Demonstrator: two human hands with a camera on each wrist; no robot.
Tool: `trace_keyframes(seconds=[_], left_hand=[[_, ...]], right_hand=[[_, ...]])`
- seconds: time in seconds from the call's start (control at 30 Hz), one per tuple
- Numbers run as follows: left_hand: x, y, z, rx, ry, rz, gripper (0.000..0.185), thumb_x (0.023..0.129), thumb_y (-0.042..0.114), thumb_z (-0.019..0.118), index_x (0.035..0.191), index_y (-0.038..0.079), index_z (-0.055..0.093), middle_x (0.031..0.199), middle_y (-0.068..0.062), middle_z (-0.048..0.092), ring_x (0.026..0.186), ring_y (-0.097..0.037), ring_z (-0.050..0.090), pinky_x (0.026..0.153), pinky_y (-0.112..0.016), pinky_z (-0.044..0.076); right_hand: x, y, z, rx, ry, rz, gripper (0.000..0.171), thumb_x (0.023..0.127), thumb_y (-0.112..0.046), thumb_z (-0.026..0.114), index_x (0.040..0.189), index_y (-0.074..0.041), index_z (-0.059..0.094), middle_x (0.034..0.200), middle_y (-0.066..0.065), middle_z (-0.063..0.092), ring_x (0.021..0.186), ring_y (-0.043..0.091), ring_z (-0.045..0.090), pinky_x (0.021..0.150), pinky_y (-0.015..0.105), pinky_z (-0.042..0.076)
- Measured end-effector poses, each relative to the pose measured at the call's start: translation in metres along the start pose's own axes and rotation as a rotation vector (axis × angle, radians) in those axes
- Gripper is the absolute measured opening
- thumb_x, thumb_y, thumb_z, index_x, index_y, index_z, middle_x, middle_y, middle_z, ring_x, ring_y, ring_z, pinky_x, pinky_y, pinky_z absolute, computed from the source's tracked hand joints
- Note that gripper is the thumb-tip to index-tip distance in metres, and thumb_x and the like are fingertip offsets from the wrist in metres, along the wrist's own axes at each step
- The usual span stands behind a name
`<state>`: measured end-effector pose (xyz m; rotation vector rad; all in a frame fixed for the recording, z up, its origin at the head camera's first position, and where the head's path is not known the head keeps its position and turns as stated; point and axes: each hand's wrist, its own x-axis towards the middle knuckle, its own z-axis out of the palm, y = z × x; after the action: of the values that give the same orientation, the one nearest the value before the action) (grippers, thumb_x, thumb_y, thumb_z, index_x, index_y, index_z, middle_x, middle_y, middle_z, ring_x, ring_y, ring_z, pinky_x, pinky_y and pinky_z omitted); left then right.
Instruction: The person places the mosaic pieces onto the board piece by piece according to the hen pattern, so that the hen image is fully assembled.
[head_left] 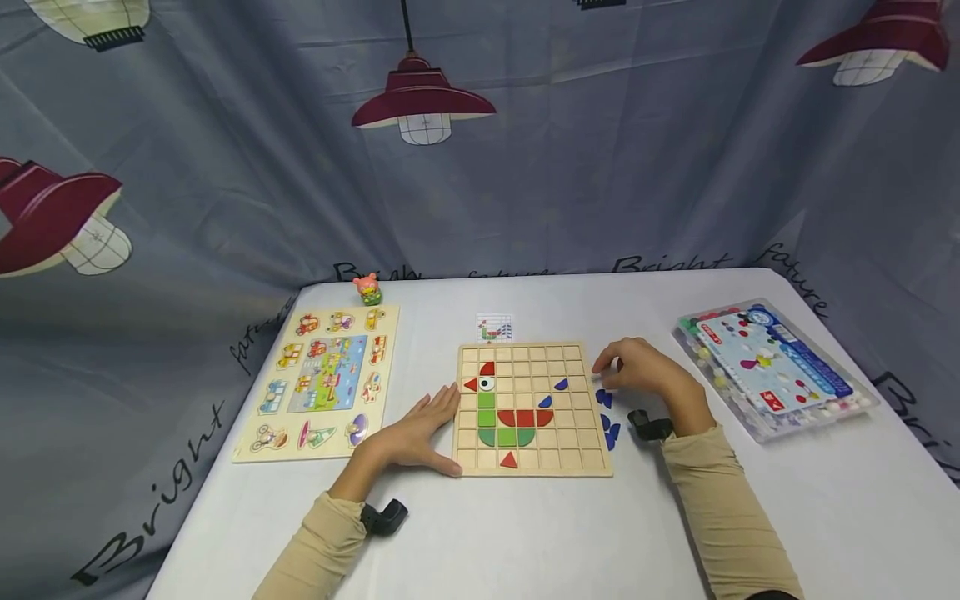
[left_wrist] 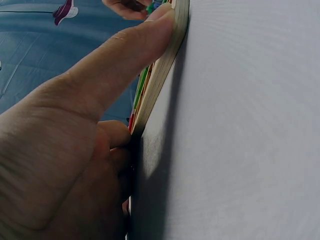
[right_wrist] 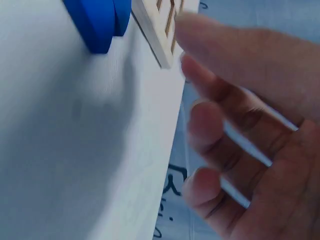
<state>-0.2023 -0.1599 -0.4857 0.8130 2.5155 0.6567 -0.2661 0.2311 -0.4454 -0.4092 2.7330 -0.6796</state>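
A wooden grid board (head_left: 577, 458) lies on the table with red, green and blue pieces, plus an eye piece (head_left: 487, 383), laid in a bird-like figure. My left hand (head_left: 415, 432) rests against the board's left edge, fingers extended; in the left wrist view the thumb (left_wrist: 125, 60) touches its rim. Just off the board's right edge hovers my right hand (head_left: 637, 367), with fingers loosely bent and no piece visible between them. Below it lie several loose blue pieces (head_left: 604, 399), also seen in the right wrist view as blue blocks (right_wrist: 97, 22). The thumb (right_wrist: 220, 45) partly hides the index finger.
Behind the board lies a small pattern card (head_left: 494, 328). To the left is a picture puzzle board (head_left: 258, 417), with a small toy figure (head_left: 368, 289) behind it. A clear box of beads (head_left: 772, 367) stands at right. Grey printed curtains surround the white table (head_left: 525, 533).
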Motion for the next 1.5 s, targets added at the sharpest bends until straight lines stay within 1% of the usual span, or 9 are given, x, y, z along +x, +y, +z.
trace_keyframes(seconds=[0.13,0.33,0.43,0.57,0.7,0.8,0.97,1.07,1.5], left_hand=[[0.0,-0.001,0.0,0.002,0.0,-0.01,0.121,0.072,0.053,0.08,0.156,0.003,0.01,0.165,-0.011,0.001,0.154,-0.025,-0.001,0.126,-0.047,0.002],[-0.001,-0.001,0.0,0.001,-0.003,-0.019,0.121,0.072,0.053,0.081,0.156,0.003,0.01,0.165,-0.012,0.002,0.154,-0.026,-0.001,0.126,-0.047,0.002],[-0.001,0.0,0.001,0.003,-0.005,-0.016,0.12,0.072,0.053,0.08,0.156,0.003,0.01,0.165,-0.011,0.001,0.154,-0.025,-0.001,0.126,-0.047,0.002],[0.0,0.0,0.001,0.003,-0.008,-0.008,0.12,0.072,0.053,0.08,0.156,0.003,0.01,0.165,-0.011,0.001,0.154,-0.025,-0.001,0.126,-0.047,0.002],[0.0,0.0,0.001,0.008,-0.007,-0.004,0.12,0.072,0.053,0.08,0.156,0.002,0.01,0.165,-0.012,0.002,0.154,-0.026,-0.001,0.126,-0.048,0.002],[0.0,0.0,0.001,0.014,-0.006,-0.009,0.121,0.072,0.053,0.08,0.156,0.002,0.009,0.165,-0.012,0.002,0.154,-0.026,-0.001,0.126,-0.047,0.002],[0.0,0.001,0.0,0.005,-0.007,-0.015,0.121,0.072,0.053,0.08,0.156,0.003,0.009,0.165,-0.012,0.001,0.154,-0.025,-0.001,0.126,-0.047,0.002],[-0.001,0.002,0.0,0.003,-0.006,-0.014,0.12,0.072,0.053,0.08,0.156,0.002,0.01,0.165,-0.012,0.002,0.154,-0.026,-0.001,0.126,-0.047,0.002],[0.0,0.0,0.001,0.004,-0.004,-0.01,0.121,0.072,0.054,0.08,0.156,0.003,0.009,0.165,-0.011,0.0,0.154,-0.025,-0.001,0.126,-0.046,0.002]], right_hand=[[-0.005,0.003,0.002,0.014,-0.052,0.057,0.029,0.074,-0.015,0.083,0.098,-0.005,0.072,0.092,0.008,0.067,0.083,0.02,0.056,0.072,0.033,0.049],[-0.013,0.005,0.01,0.004,-0.067,0.089,0.035,0.07,-0.024,0.087,0.092,-0.004,0.068,0.085,0.007,0.063,0.076,0.019,0.054,0.067,0.031,0.047],[-0.015,0.005,0.012,-0.017,-0.059,0.089,0.036,0.07,-0.024,0.086,0.092,-0.003,0.067,0.084,0.008,0.063,0.075,0.019,0.054,0.066,0.033,0.048],[-0.014,0.011,0.011,-0.017,-0.041,0.114,0.03,0.072,-0.019,0.085,0.091,-0.004,0.066,0.082,0.006,0.062,0.074,0.018,0.053,0.067,0.031,0.046],[-0.013,0.022,0.009,0.027,-0.008,0.082,0.021,0.073,-0.007,0.08,0.089,-0.003,0.068,0.08,0.005,0.063,0.074,0.017,0.054,0.068,0.029,0.046],[-0.011,0.029,0.008,0.072,0.009,0.039,0.019,0.073,0.0,0.077,0.09,-0.001,0.07,0.081,0.006,0.066,0.075,0.016,0.056,0.068,0.028,0.047],[-0.007,0.037,0.009,0.138,0.0,0.007,0.022,0.074,-0.003,0.078,0.095,-0.001,0.072,0.085,0.006,0.068,0.077,0.015,0.057,0.068,0.027,0.048],[-0.006,0.041,0.01,0.151,-0.006,-0.01,0.023,0.074,-0.007,0.08,0.095,-0.001,0.072,0.085,0.006,0.068,0.077,0.015,0.057,0.068,0.027,0.048],[-0.007,0.043,0.008,0.178,0.008,0.009,0.02,0.075,-0.007,0.079,0.094,-0.001,0.073,0.081,0.005,0.067,0.074,0.014,0.055,0.066,0.025,0.046]])
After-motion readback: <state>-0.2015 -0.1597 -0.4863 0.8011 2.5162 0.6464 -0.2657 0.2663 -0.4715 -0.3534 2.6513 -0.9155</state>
